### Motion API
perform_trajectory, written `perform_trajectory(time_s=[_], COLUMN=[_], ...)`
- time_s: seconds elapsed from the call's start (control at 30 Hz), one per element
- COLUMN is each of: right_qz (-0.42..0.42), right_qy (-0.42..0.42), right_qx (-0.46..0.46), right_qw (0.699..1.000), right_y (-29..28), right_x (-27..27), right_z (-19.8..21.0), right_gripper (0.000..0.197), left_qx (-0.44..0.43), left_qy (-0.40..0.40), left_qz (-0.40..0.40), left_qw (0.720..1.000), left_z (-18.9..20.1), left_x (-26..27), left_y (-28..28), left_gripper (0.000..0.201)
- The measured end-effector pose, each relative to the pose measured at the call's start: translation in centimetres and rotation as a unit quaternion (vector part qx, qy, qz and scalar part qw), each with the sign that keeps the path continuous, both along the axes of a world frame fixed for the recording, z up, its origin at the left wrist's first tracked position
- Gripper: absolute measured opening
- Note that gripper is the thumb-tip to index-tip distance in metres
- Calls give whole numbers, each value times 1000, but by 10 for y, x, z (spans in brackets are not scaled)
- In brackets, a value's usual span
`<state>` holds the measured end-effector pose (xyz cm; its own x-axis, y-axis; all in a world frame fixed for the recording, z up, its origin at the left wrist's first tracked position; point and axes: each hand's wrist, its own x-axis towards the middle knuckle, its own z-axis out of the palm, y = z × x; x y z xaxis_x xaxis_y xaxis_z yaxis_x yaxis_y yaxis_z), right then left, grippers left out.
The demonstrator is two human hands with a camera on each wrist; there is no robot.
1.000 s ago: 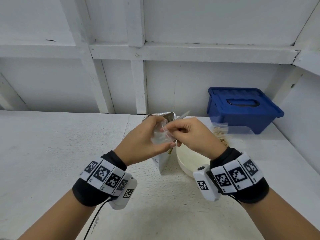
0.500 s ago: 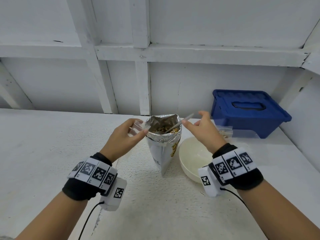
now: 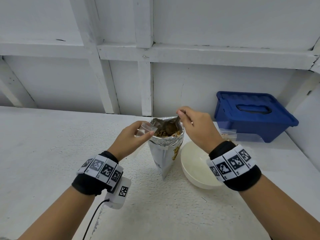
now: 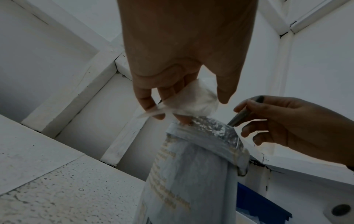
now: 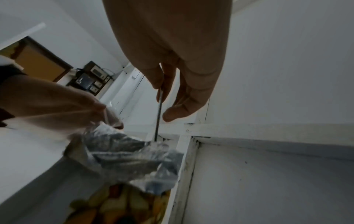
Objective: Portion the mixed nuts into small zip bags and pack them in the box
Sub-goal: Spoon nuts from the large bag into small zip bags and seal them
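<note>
In the centre of the head view, the left hand (image 3: 131,137) is pinching a small clear zip bag (image 3: 145,129) between thumb and curled fingers (image 4: 145,103), holding it just beside the left rim of the foil pouch of mixed nuts (image 3: 166,149). The pouch is standing upright on the white table (image 3: 43,144) with its mouth open and nuts showing inside. Right of centre, the right hand (image 3: 194,129) is gripping a thin metal spoon handle (image 5: 160,109) between thumb and fingertips, and the handle is angling down into the pouch's mouth; the spoon's bowl is hidden inside. A cream bowl (image 3: 195,168) is sitting just right of the pouch, partly under the right wrist. At the right edge, a blue box (image 3: 254,116) with its lid on is standing against the wall, with a filled zip bag (image 3: 226,135) lying in front of it.
</note>
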<state>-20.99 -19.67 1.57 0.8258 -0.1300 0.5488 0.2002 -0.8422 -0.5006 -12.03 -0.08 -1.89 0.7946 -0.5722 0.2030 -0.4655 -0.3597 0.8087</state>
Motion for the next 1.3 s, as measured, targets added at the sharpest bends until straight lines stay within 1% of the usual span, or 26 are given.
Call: perform_trajectory(time_s=[0.07,0.2,0.33,0.47,0.63,0.7,0.8,0.93,1.03,1.17,1.23,1.3], right_qz=[15,4,7,-8,-30,-40,-52,-87,-112,-131,-139,-145], right_qy=[3,13,31,38,75,94,113,117,94,81,76,70], right_qx=[-28,-26,-12,24,106,175,293,392,441,468,474,477], right_qw=[999,1000,999,999,991,979,948,908,886,870,866,864], right_y=[-1,1,5,4,3,2,0,-7,-15,-22,-26,-29], right_x=[3,5,5,4,3,4,6,8,9,9,8,6], right_z=[-7,-14,-16,-15,-15,-16,-18,-18,-16,-16,-14,-11], right_gripper=[25,22,23,23,22,20,25,24,23,22,22,23], left_qx=[-2,-6,-3,-2,-5,-9,-11,0,19,31,57,105], left_qy=[1,0,0,0,7,14,19,24,14,-13,-31,-50], left_qz=[-3,-1,2,-2,-7,-12,-15,-18,-22,-5,-9,-20], left_qw=[1000,1000,1000,1000,1000,1000,1000,1000,999,999,998,993], left_z=[-1,-2,-2,-3,-2,-2,-2,0,4,14,19,22], left_x=[1,3,4,6,6,6,7,7,8,11,13,16], left_y=[-1,-3,-2,-1,-2,-2,-1,0,-1,-2,-2,-3], left_gripper=[24,23,23,23,23,24,25,29,30,35,39,47])
